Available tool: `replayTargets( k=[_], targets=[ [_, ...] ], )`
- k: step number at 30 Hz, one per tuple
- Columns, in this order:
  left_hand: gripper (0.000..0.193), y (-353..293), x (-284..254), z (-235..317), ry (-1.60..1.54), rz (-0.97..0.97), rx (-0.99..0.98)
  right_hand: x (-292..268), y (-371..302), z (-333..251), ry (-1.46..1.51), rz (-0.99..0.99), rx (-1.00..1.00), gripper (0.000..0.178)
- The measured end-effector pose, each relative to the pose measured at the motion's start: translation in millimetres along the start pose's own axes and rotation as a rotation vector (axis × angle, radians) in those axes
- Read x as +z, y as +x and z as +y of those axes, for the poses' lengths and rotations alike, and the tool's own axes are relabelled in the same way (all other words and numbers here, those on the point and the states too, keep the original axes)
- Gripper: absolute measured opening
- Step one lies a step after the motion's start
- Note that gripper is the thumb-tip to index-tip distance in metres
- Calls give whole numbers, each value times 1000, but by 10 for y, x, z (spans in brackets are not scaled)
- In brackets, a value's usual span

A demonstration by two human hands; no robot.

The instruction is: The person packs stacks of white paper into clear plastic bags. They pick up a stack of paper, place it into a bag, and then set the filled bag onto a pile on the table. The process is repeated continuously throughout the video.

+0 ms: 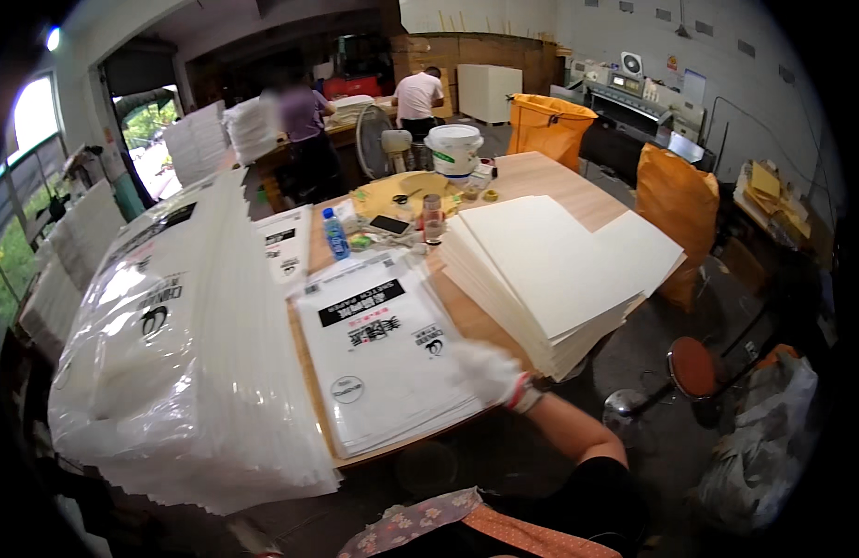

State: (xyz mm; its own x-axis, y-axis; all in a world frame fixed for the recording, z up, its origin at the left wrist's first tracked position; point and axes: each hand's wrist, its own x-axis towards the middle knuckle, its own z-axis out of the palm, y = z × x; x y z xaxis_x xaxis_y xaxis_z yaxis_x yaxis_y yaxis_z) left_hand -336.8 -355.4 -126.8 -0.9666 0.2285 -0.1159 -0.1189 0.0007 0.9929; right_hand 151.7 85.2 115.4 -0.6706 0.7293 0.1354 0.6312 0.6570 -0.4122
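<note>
My right hand (492,374), in a white glove with a red cuff, is over the right edge of a stack of printed clear plastic paper sleeves (392,395). Motion smears its fingers, so their grip cannot be told. To its right lies a fanned stack of large cream paper sheets (559,260). At the bottom left edge a pale blurred shape, apparently my left hand (250,537), barely shows, its fingers not readable. A tall pile of filled, plastic-wrapped paper packs (187,363) stands left of the sleeves.
On the wooden table (532,177) are a blue-labelled bottle (335,234), a phone (390,224), a glass jar (433,219), tape rolls and a white bucket (454,152). Orange sacks (676,219) and a round stool (692,366) stand at right. Two people work at the back near a fan (373,141).
</note>
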Motion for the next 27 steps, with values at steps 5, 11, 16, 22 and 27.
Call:
replayTargets(
  k=[5, 11, 16, 22, 27],
  targets=[
    [33, -1407, 1256, -419, 95, -446, -652, -660, -712, 1492, -275, 335, 401, 58],
    [22, -2164, 3086, 147, 423, -1215, -181, -806, -628, 2104, -298, 410, 331, 30],
    [16, -3213, 4488, 1196, -107, -1545, -517, -413, -758, 1665, -1036, 430, 64, 25],
    [36, -3101, 4651, 1860, -137, -1640, -700, -165, -1553, 1004, 448, 50, -141, 26],
    [53, -2647, 4328, 2449, 500, -1773, 22, 104, -2142, 1743, 1469, 418, 403, 31]
  ],
)
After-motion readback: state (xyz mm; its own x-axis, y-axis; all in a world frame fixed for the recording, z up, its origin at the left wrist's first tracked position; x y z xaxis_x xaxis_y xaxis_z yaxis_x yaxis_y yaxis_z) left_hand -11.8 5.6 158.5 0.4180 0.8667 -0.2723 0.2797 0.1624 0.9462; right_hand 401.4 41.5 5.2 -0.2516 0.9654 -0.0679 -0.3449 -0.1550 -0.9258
